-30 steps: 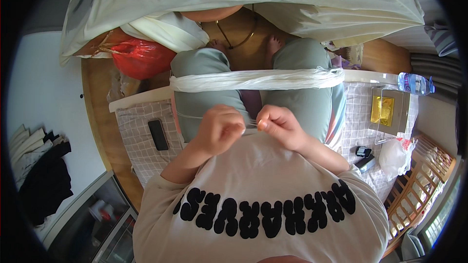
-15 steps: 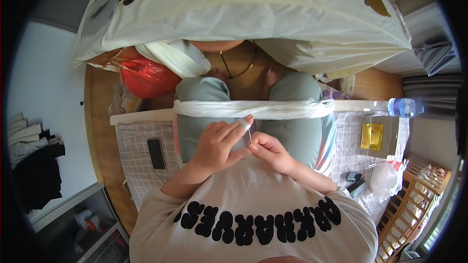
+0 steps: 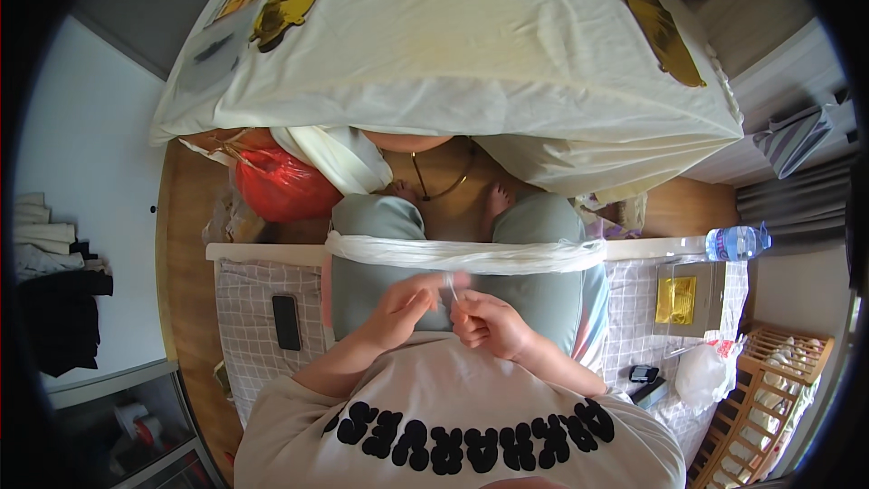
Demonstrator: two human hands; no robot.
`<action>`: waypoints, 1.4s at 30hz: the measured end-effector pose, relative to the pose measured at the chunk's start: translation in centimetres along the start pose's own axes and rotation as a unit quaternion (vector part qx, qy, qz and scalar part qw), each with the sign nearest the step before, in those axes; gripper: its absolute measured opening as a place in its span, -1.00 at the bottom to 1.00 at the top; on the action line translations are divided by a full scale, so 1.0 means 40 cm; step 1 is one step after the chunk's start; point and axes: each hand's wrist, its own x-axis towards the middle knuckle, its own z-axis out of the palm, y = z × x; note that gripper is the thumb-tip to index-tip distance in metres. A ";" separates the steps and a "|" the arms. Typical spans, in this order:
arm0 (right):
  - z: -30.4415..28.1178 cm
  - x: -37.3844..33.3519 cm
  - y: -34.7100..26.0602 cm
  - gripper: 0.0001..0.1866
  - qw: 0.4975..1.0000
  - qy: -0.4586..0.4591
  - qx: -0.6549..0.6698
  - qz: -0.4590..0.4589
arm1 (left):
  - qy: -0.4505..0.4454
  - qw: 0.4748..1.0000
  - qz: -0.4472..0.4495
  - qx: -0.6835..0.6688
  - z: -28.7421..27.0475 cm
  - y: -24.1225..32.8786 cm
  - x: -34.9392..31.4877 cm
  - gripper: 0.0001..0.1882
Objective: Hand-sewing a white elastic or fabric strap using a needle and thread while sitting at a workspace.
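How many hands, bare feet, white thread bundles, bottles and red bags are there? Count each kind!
Hands: 2, left hand and right hand
Bare feet: 2
White thread bundle: 1
Bottle: 1
Red bag: 1
Total: 7

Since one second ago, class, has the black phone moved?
No, neither way: the black phone lies at the same spot on the checked sheet; only the view shifted.
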 end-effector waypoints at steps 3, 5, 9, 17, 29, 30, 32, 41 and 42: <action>0.005 -0.004 -0.015 -0.75 0.998 -0.009 0.062 -0.001 | -0.109 0.980 -0.047 -0.157 -0.006 0.004 -0.005 -0.42; 0.010 -0.008 -0.021 -0.72 0.998 -0.018 0.055 -0.030 | -0.092 0.995 -0.034 -0.025 -0.011 0.013 -0.002 -0.48; 0.026 -0.008 -0.010 -0.74 0.999 0.015 -0.043 -0.006 | -0.007 0.820 0.195 0.539 0.013 0.001 0.019 -0.69; 0.029 -0.004 -0.007 -0.75 1.000 0.028 0.001 -0.011 | -0.046 0.960 -0.096 -0.257 -0.035 -0.017 -0.011 -0.63; 0.034 0.006 0.013 -0.79 0.981 0.057 -0.140 -0.122 | 0.033 0.986 -0.014 0.166 0.048 -0.005 -0.017 -0.64; 0.032 0.006 0.014 -0.78 0.980 0.072 -0.145 -0.115 | 0.038 0.997 -0.009 0.063 0.041 -0.016 -0.016 -0.67; 0.028 0.003 0.015 -0.77 0.979 0.087 -0.149 -0.107 | -0.006 0.998 -0.037 -0.054 0.025 -0.030 -0.012 -0.73; 0.034 0.005 0.013 -0.92 0.836 0.135 -0.458 -0.272 | -0.046 0.813 0.270 0.513 -0.002 0.047 0.024 -0.82; 0.038 0.002 0.010 -0.89 0.835 0.149 -0.453 -0.276 | -0.032 0.804 0.289 0.519 0.001 0.055 0.026 -0.82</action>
